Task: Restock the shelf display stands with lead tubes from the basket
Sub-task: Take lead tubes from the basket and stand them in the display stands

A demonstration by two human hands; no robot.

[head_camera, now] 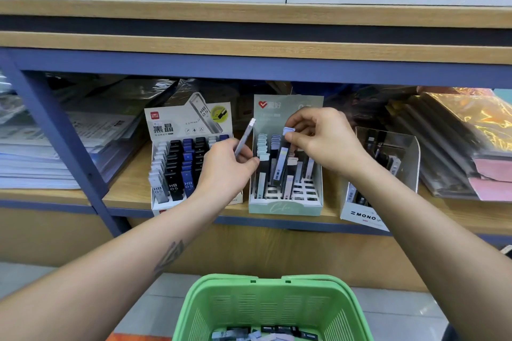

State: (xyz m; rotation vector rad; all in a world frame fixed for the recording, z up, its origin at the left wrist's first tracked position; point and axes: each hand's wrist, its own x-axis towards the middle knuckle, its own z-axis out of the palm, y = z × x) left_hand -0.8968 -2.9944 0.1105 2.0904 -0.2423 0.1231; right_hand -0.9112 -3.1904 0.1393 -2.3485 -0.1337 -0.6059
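Your right hand (318, 141) is pinching the pale cap of a lead tube (282, 160) between thumb and fingers, and the tube is hanging below that pinch with its long axis steeply upright, its lower end leaning down and to the left into the rows of the mint display stand (285, 206). So the open slot is lying straight beneath your fingers, and the move is likely turning on keeping that axis in line with the slot as you are lowering it. Your left hand (224, 169) is gripping a second tube (245, 137) by its lower end, its capped end pointing up and to the right, just beside the stand's left wall. More tubes are lying in the green basket (273, 304) below the shelf.
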